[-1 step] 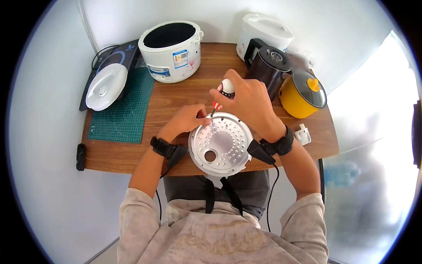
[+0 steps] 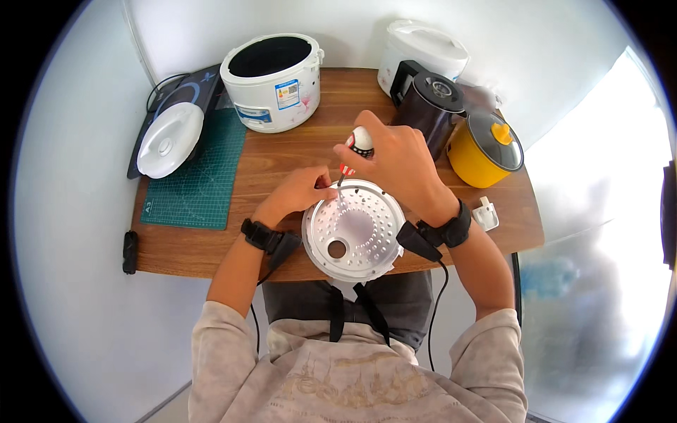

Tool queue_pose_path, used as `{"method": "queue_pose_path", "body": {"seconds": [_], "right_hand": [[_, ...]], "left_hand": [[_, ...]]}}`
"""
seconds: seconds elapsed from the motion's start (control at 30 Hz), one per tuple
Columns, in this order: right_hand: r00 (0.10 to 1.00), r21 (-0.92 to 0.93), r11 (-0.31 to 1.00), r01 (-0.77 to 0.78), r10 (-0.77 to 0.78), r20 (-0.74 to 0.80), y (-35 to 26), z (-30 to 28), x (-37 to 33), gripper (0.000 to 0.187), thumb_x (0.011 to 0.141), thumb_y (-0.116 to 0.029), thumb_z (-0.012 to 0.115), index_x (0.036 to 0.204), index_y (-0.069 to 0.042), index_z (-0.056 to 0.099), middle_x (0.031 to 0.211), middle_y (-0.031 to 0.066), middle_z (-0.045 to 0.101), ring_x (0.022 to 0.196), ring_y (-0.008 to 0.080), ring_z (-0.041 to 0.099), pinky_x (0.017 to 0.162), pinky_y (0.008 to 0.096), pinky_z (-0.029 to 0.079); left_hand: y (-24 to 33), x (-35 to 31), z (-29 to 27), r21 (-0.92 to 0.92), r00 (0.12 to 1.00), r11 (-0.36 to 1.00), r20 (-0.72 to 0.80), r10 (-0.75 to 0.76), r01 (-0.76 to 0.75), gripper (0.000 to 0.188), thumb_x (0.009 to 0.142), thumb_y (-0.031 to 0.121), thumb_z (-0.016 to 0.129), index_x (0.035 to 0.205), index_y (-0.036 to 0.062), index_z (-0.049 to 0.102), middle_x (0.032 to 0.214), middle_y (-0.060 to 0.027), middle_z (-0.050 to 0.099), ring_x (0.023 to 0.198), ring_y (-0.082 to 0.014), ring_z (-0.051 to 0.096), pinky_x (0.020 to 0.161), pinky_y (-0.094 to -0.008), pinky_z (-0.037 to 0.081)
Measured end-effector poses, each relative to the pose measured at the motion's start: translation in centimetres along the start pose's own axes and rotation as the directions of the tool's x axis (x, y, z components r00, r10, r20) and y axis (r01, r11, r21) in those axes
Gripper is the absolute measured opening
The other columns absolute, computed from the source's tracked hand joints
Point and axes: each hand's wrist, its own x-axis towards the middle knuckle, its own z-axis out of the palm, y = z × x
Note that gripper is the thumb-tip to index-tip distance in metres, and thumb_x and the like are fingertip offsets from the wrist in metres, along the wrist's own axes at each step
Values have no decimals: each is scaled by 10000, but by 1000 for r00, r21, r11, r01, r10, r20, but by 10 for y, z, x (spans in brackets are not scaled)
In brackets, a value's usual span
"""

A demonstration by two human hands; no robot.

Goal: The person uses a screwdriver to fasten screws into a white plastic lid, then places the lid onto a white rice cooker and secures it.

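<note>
My right hand [image 2: 402, 163] is closed around the ball-shaped handle of a stubby screwdriver [image 2: 362, 141], white with red and black parts. Its shaft points down at the far rim of a round silver metal lid plate [image 2: 352, 227], which has rows of dimples and one round hole. The plate lies at the table's front edge, close to my body. With fingers bent and closed, my left hand [image 2: 297, 192] grips the plate's far left rim beside the screwdriver tip. Whatever the tip meets is too small to make out.
At the back stands a white rice cooker body [image 2: 271, 92], lidless. A white lid [image 2: 171, 139] lies over a green cutting mat [image 2: 194, 190] and dark induction cooktop [image 2: 187, 92]. On the right are a dark kettle [image 2: 430, 106], yellow pot [image 2: 479, 158], white appliance [image 2: 423, 49] and small white piece [image 2: 485, 214].
</note>
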Motion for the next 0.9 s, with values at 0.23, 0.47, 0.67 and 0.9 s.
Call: {"method": "queue_pose_path", "body": {"seconds": [0.23,0.47,0.67,0.9], "right_hand": [[995,-8,999,53,-52,87,8,-8,5,358,865,-314,753,957,-33,552,656,141,650,609,365,642,578,431,501],[1000,-112,994,-14,11,-25,2,-6,2,384,851,-379,742,878,-25,595,575,148,612,542,354,634,492,436,501],[986,-65,992,107,-114,-118,13,3,-4,376,849,-392,741,928,-46,616,563,114,612,525,323,632,489,424,493],[984,-208,972,112,-138,-116,-3,-4,3,398,853,-406,728,1040,-66,639,570,97,629,519,301,644,488,402,493]], "left_hand": [[2,1,1,80,1000,997,-2,-15,15,265,840,268,799,877,49,654,826,-111,706,752,-251,658,674,-392,497],[1,-3,8,131,998,991,-55,0,7,239,841,275,779,874,71,660,824,-91,707,770,-263,664,684,-397,497],[20,-1,12,202,997,979,-77,19,-3,236,843,271,773,873,71,652,830,-92,709,786,-274,670,692,-410,498],[19,1,9,242,998,970,-58,9,5,248,856,293,767,898,74,660,849,-100,718,815,-280,683,710,-410,509]]}}
